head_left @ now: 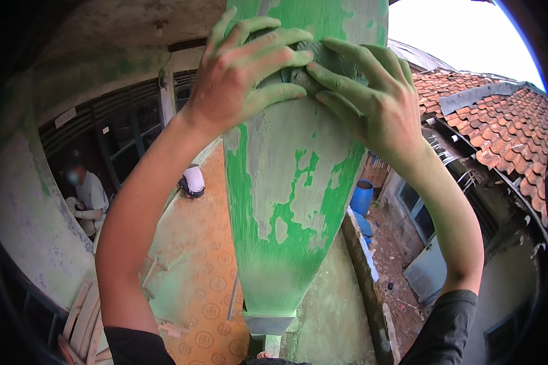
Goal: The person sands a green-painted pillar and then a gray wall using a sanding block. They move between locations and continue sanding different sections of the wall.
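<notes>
Before me stands a tall column [297, 182] with worn green paint and bare grey patches. Both hands are raised to its upper part, dusted with green powder. My left hand [251, 68] has its fingers spread and their tips at a crumpled dark grey-green piece [326, 57], perhaps sandpaper or cloth, on the column. From the other side, my right hand [370, 86] grips this piece with bent fingers. The fingertips of the two hands nearly meet. What lies beneath the fingers is hidden.
Wood pieces [84, 319] lie at lower left. A masked person [89, 196] is at left; another person [193, 181] bends low over the orange patterned floor [210, 273]. A low wall [363, 264], a blue barrel [362, 197] and a tiled roof [497, 114] are at right.
</notes>
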A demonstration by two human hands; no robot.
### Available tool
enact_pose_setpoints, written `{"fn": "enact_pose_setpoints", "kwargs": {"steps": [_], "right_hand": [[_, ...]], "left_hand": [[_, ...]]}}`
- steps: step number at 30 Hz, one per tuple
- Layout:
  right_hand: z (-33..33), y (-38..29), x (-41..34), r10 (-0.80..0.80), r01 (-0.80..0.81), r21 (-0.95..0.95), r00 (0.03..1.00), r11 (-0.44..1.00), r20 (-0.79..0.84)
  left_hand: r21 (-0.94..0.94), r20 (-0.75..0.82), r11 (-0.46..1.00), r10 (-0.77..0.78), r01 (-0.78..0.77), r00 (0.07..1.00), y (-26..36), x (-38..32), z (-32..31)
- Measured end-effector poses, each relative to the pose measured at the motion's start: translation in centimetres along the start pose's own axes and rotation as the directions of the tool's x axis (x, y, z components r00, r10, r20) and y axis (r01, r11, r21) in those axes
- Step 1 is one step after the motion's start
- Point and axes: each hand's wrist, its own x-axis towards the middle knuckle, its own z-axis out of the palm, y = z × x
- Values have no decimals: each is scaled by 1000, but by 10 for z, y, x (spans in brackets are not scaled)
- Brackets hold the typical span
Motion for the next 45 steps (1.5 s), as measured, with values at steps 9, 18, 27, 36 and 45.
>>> {"fn": "enact_pose_setpoints", "kwargs": {"steps": [9,18,27,36,45], "right_hand": [[-10,5,-1,-36,30,50,991,998,126],[-7,37,44,95,-95,21,996,995,6],[-9,35,30,98,-97,-11,994,995,53],[-2,14,7,-15,15,-20,1000,1000,11],[2,-1,-13,25,-25,119,1000,993,8]], "left_hand": [[-38,63,996,-82,84,995,13,-8,2],[-17,-43,976,-219,218,975,-19,49,17],[-53,80,981,-182,186,980,-29,34,12],[-30,49,999,-27,29,998,-6,11,-3],[-88,17,990,-110,111,994,9,-16,2]]}}
